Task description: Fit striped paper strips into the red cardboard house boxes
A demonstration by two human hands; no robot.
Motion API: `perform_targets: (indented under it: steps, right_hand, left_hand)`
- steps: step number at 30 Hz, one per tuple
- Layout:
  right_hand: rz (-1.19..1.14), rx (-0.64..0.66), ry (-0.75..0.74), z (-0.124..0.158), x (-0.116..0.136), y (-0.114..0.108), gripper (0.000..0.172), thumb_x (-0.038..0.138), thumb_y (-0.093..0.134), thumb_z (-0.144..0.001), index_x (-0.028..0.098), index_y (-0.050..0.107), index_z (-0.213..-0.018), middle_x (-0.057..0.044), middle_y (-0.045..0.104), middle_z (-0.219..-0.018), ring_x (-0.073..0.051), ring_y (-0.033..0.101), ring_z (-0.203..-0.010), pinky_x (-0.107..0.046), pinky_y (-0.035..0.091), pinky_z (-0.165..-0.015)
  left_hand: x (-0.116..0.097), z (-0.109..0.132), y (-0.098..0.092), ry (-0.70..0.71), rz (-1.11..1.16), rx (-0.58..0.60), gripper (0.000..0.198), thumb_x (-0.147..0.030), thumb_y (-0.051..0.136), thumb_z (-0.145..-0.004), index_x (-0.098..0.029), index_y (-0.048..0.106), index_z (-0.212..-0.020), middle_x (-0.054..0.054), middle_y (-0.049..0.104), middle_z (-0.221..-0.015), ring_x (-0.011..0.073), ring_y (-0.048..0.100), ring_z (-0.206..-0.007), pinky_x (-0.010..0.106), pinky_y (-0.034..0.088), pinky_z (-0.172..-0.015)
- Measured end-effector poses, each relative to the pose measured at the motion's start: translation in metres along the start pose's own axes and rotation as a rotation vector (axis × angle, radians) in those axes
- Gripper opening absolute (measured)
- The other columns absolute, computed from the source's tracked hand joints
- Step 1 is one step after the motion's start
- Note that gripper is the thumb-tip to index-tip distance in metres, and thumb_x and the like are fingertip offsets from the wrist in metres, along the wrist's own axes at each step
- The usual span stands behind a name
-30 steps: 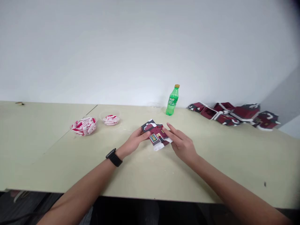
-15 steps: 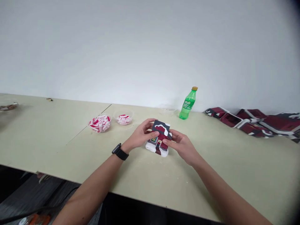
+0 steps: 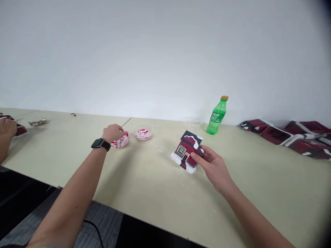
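My right hand (image 3: 214,168) grips a flat house-shaped piece (image 3: 187,151) by its right edge, thumb on the front. The piece is dark red with a grey roof, white snow shapes, a yellow-paned window and a white base; it is tilted above the table. Over on the left, my left hand (image 3: 113,133), with a black watch at the wrist, reaches down into a clear bowl of red-and-white striped pieces (image 3: 121,142). Its fingertips are mostly hidden by the hand, so what they hold does not show.
Beside that bowl stands a second clear bowl (image 3: 143,132) with fewer striped pieces. A green bottle (image 3: 216,117) and a clear empty dish (image 3: 192,123) are near the wall. Several dark red house pieces (image 3: 297,137) lie at right. Another person's hand (image 3: 7,129) is at far left.
My left hand has let go of the house-shaped piece and moved left to the bowl of striped pieces. My right hand still holds the piece. The view has shifted left.
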State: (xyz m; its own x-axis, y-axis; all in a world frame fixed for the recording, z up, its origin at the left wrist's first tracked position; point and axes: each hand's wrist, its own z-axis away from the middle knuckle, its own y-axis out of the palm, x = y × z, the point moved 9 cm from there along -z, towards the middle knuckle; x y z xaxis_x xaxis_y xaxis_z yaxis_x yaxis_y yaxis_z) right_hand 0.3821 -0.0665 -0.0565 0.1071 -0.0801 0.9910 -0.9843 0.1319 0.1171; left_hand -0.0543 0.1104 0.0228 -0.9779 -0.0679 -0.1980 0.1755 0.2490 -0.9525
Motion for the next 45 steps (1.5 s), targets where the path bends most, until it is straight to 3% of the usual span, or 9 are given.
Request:
perform_targets:
  steps: [6,11,14,18,22,25,32,37,45]
  right_hand:
    - [-0.01,0.003,-0.005,0.0,0.001,0.001,0.059,0.057,0.092,-0.073,0.025,0.075,-0.12,-0.009,0.081,-0.119,-0.033,0.076,-0.11,-0.048,0.061,-0.1]
    - [-0.013,-0.016,-0.006,-0.001,0.001,0.001,0.058,0.056,0.092,-0.073,0.024,0.076,-0.118,-0.009,0.081,-0.117,-0.033,0.077,-0.108,-0.047,0.063,-0.094]
    - [-0.03,-0.016,-0.013,-0.002,0.001,0.002,0.057,0.057,0.091,-0.073,0.024,0.075,-0.117,-0.009,0.081,-0.116,-0.031,0.077,-0.102,-0.045,0.063,-0.092]
    - [-0.063,-0.046,-0.041,-0.003,0.001,-0.001,0.055,0.055,0.091,-0.073,0.023,0.074,-0.115,-0.008,0.081,-0.114,-0.03,0.076,-0.103,-0.044,0.061,-0.094]
    - [-0.061,-0.079,-0.067,-0.008,-0.001,-0.006,0.054,0.054,0.089,-0.075,0.022,0.074,-0.115,-0.009,0.08,-0.115,-0.029,0.075,-0.104,-0.043,0.061,-0.092]
    - [-0.064,-0.112,-0.062,-0.01,-0.004,-0.009,0.056,0.053,0.09,-0.073,0.021,0.074,-0.115,-0.009,0.08,-0.113,-0.028,0.075,-0.101,-0.041,0.061,-0.089]
    - [-0.053,-0.131,-0.068,-0.008,-0.004,-0.007,0.055,0.055,0.088,-0.073,0.021,0.074,-0.114,-0.009,0.081,-0.108,-0.027,0.076,-0.095,-0.041,0.062,-0.086]
    - [0.041,-0.187,-0.15,-0.002,0.006,-0.012,0.053,0.055,0.087,-0.074,0.021,0.074,-0.112,-0.01,0.08,-0.11,-0.026,0.074,-0.094,-0.039,0.062,-0.083]
    - [0.135,-0.21,-0.24,0.005,0.019,-0.013,0.049,0.052,0.086,-0.077,0.021,0.073,-0.114,-0.009,0.08,-0.111,-0.025,0.073,-0.092,-0.037,0.064,-0.077]
  left_hand:
    - [-0.015,-0.005,-0.001,0.035,0.065,-0.032,0.011,-0.026,0.073,-0.067,-0.02,0.067,-0.061,0.014,0.074,-0.075,0.0307,0.066,-0.083,0.037,0.046,-0.077]
    - [-0.037,0.016,-0.029,0.004,0.513,-0.113,0.018,-0.035,0.067,-0.081,-0.018,0.065,-0.075,0.007,0.066,-0.071,0.0232,0.061,-0.075,0.034,0.046,-0.073]
    - [-0.09,0.041,-0.024,0.108,1.004,0.045,0.024,-0.042,0.063,-0.09,-0.019,0.062,-0.082,0.006,0.066,-0.083,0.0185,0.06,-0.078,0.032,0.051,-0.075]
    - [-0.182,0.089,0.004,0.257,1.444,0.443,0.024,-0.037,0.064,-0.093,-0.017,0.058,-0.08,0.006,0.062,-0.084,0.0152,0.058,-0.078,0.031,0.054,-0.078]
    - [-0.224,0.121,0.03,0.234,1.599,0.584,0.02,-0.03,0.071,-0.093,-0.015,0.067,-0.107,0.004,0.066,-0.089,0.0129,0.061,-0.079,0.03,0.056,-0.082]
    - [-0.23,0.132,0.042,0.226,1.636,0.595,0.035,-0.033,0.079,-0.089,-0.017,0.07,-0.118,0.005,0.073,-0.098,0.0143,0.068,-0.088,0.032,0.058,-0.091]
    - [-0.233,0.151,0.043,0.317,1.568,0.39,0.032,-0.037,0.092,-0.077,-0.017,0.073,-0.093,0.007,0.08,-0.099,0.0188,0.073,-0.091,0.032,0.058,-0.085]
    - [-0.239,0.161,0.036,0.39,1.284,0.211,0.03,-0.044,0.086,-0.082,-0.017,0.073,-0.087,0.006,0.078,-0.089,0.0185,0.07,-0.081,0.031,0.053,-0.074]
    - [-0.245,0.171,0.022,0.651,0.824,0.033,0.017,-0.035,0.072,-0.092,-0.025,0.082,-0.101,0.006,0.08,-0.095,0.0225,0.071,-0.088,0.035,0.051,-0.08]
